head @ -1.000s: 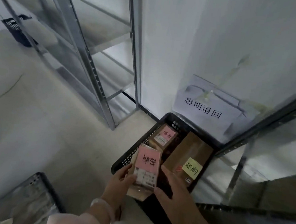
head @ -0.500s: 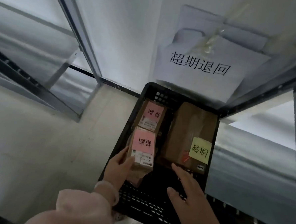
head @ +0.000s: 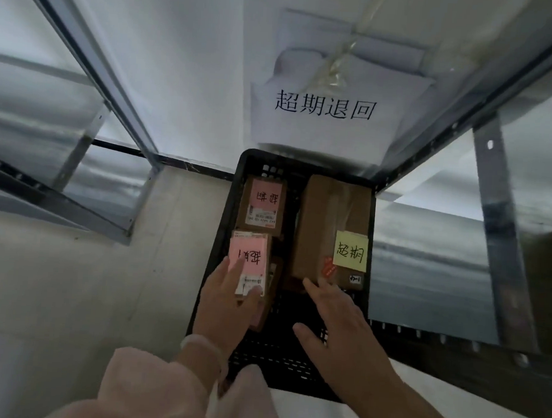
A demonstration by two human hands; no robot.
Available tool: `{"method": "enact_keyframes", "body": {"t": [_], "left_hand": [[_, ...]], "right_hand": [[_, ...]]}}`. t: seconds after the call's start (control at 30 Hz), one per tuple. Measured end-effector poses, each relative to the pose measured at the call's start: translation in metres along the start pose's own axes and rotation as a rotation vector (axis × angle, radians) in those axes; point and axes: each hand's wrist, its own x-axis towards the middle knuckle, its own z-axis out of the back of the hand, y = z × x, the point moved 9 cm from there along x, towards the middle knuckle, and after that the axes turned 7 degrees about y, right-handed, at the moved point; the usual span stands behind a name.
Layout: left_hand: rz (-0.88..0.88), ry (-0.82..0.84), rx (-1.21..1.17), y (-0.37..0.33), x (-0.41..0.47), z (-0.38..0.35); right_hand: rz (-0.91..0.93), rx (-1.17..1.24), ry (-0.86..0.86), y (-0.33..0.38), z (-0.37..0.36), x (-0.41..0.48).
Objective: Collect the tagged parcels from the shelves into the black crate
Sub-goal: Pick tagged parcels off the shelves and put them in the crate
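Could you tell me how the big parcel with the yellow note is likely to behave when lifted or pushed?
The parcel looks like taped cardboard with square edges, so probably stiff, not floppy. It seems to lie on a broad face in the crate, so it should slide rather than roll. Being the largest there, it is likely the heaviest.

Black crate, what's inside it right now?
The crate holds three visible parcels: a far pink-tagged parcel, a near pink-tagged parcel under the left hand, and a yellow-tagged parcel touched by the right hand. Anything beneath them is covered.
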Motion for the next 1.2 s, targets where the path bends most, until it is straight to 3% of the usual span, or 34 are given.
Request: {"method": "enact_keyframes", "body": {"t": [0.17,0.4,0.67,0.83,1.2], "left_hand": [[-0.303,-0.171,0.307,-0.094,-0.053,0.054],[-0.53,-0.363,0.443,-0.187,-0.158,0.075],[-0.566,-0.366,0.41,-0.259,-0.274,0.0],[-0.71,-0.365,0.436,-0.319,-0.337,-0.062],[-0.83,-0.352,0.408,-0.433,-0.36,-0.119]], "right_hand": [[0.072,-0.163,-0.164,0.03,0.051,-0.039],[0.21,-0.218,-0.294,0.033,0.088,-0.128],[0.337,-0.14,-0.411,-0.033,0.121,-0.259],[0.305,-0.177,-0.52,-0.099,0.143,-0.327],[0.184,-0.049,-0.684,-0.181,0.21,-0.387]]}}
